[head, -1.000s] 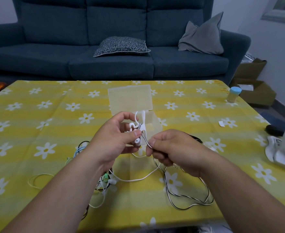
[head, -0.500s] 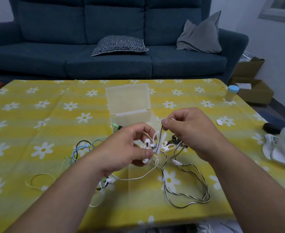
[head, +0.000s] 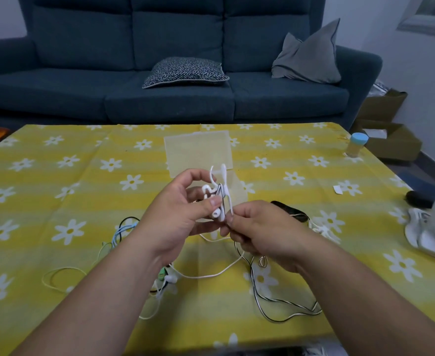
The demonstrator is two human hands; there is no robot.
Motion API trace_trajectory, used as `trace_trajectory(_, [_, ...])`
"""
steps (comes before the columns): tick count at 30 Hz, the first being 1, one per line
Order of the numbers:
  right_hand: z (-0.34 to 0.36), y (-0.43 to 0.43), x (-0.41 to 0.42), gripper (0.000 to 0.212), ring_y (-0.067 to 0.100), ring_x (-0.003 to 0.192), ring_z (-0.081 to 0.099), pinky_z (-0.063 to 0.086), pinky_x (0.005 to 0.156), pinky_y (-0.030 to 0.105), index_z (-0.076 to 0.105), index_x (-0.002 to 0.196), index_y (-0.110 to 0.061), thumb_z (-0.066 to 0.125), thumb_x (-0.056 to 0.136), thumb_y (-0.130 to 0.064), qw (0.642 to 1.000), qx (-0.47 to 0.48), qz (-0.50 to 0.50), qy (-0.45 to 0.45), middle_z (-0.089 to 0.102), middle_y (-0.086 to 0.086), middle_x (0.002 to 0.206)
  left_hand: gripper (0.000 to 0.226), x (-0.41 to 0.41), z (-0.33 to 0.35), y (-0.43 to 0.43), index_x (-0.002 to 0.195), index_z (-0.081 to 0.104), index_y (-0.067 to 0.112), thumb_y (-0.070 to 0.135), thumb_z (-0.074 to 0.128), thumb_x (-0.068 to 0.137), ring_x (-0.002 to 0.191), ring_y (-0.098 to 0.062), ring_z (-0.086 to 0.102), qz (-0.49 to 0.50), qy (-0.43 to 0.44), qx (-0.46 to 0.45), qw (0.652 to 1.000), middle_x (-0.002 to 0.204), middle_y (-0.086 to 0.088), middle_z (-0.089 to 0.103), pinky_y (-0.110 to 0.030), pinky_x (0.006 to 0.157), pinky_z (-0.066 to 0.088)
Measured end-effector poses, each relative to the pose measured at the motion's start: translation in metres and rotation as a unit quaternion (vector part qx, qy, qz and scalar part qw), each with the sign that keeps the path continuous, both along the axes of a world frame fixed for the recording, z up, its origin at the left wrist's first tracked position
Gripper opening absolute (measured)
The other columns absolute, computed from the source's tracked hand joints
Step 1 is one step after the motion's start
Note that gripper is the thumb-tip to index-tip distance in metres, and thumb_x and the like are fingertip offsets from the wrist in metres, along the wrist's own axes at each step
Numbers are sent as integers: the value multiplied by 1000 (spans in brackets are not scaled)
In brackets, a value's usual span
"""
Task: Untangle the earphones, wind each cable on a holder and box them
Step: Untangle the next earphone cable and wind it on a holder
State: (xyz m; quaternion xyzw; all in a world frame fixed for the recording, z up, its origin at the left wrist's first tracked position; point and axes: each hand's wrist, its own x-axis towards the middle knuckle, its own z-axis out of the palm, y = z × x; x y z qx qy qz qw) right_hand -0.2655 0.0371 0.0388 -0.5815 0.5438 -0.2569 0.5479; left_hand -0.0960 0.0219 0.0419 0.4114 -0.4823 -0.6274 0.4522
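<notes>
Box base mostly hidden behind the hands; only a pale corner shows, while the lid of the clear box [head: 197, 150] lies open and flat on the far side. What is inside the box cannot be made out.

Left hand [head: 183, 214], just in front of the box, fingers curled, thumb clamped on a white holder [head: 223, 179] with a white earbud [head: 217, 214] under the thumb tip. A few dark turns are wrapped on the holder; how many cannot be told. Right hand [head: 260, 229], beside the left and touching the holder's lower end, thumb and forefinger pinching the striped cable [head: 285, 308]; other fingers curled under, palm side hidden. The cable drops from that hand and loops on the cloth on the near side of the box, towards the table edge.

A white cable [head: 211, 274] runs under both wrists, its ends covered by the arms. Left of the box, nearer the camera, is a tangle: blue cable [head: 120, 229], pale yellow cable [head: 57, 276], green plug [head: 162, 273], partly under the left forearm. A black item [head: 288, 209] right of the box is half hidden by the right hand, type unclear.

All of it sits on the yellow daisy tablecloth [head: 57, 176]. Right of the box: paper scrap [head: 337, 197], blue-capped bottle [head: 355, 145], a dark object [head: 416, 199], and a white object [head: 432, 232] cut by the frame edge. Beyond the box: blue sofa [head: 160, 98], patterned cushion [head: 185, 71], grey cushion [head: 309, 60], cardboard boxes [head: 388, 140].
</notes>
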Motion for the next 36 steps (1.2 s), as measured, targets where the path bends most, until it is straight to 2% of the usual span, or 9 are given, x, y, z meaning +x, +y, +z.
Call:
trace_trajectory(4, [6,3,-1,33,13,48,31,23,47,23,67,81,-7,45,104,-18,999,7,32,-34,42,-1,55,27,4,0,-3,101,57,21,0,67,87,62,-18,60,15,-14,9,1000,87,-11,56,-36,67,56])
trace_trajectory(9, [20,4,-7,26,13,49,29,22,48,26,70,82,-4,54,99,-15,994,-25,62,-84,38,-2,52,25,8,-6,-4,96,58,17,-5,68,86,64,-22,59,17,-112,-39,993,90,-11,61,-34,64,54])
trace_trajectory(13, [30,0,-17,20,15,44,36,29,44,23,68,80,7,60,93,-5,992,-96,-6,-87,44,2,48,26,3,-6,0,96,61,15,-6,69,84,60,-20,56,-63,-130,-36,989,91,-11,60,-35,63,50])
trace_trajectory(16, [33,-4,-26,19,15,40,34,27,42,20,63,77,11,67,87,-4,983,-148,-90,-62,41,5,46,26,2,-5,3,95,63,15,-8,69,83,60,-21,57,-109,-156,-35,981,89,-7,60,-40,68,51])
trace_trajectory(19, [30,-9,-31,22,15,43,29,25,45,25,63,77,8,71,87,-10,977,-156,-140,-38,37,1,48,26,2,-1,8,97,65,15,-6,69,83,64,-21,59,-151,-137,-25,979,91,-7,60,-39,68,54])
trace_trajectory(22, [22,-11,-31,22,14,42,28,23,46,25,68,70,-4,71,89,-15,980,-116,-158,-30,36,-3,46,29,1,6,9,94,68,22,-5,68,84,66,-20,60,-174,-79,-18,981,91,-5,64,-36,65,57])
trace_trajectory(25, [13,-13,-28,31,13,44,29,22,48,26,68,62,-14,66,93,-19,989,-68,-131,-15,40,-7,45,31,0,10,10,98,66,22,-1,73,78,62,-19,62,-154,-25,-9,988,86,-2,66,-35,64,58])
trace_trajectory(31, [4,-5,-17,34,13,47,31,22,49,28,70,78,-12,49,103,-21,1000,-6,-2,18,44,-1,55,31,0,6,4,97,61,19,9,73,70,63,-23,63,-34,21,0,999,89,-8,63,-34,61,58])
trace_trajectory(36, [12,4,-11,30,15,47,33,24,51,31,73,90,-8,48,103,-19,994,29,106,-3,47,3,58,26,3,2,-2,94,59,22,0,68,84,58,-17,60,39,5,10,999,78,-6,62,-35,64,57])
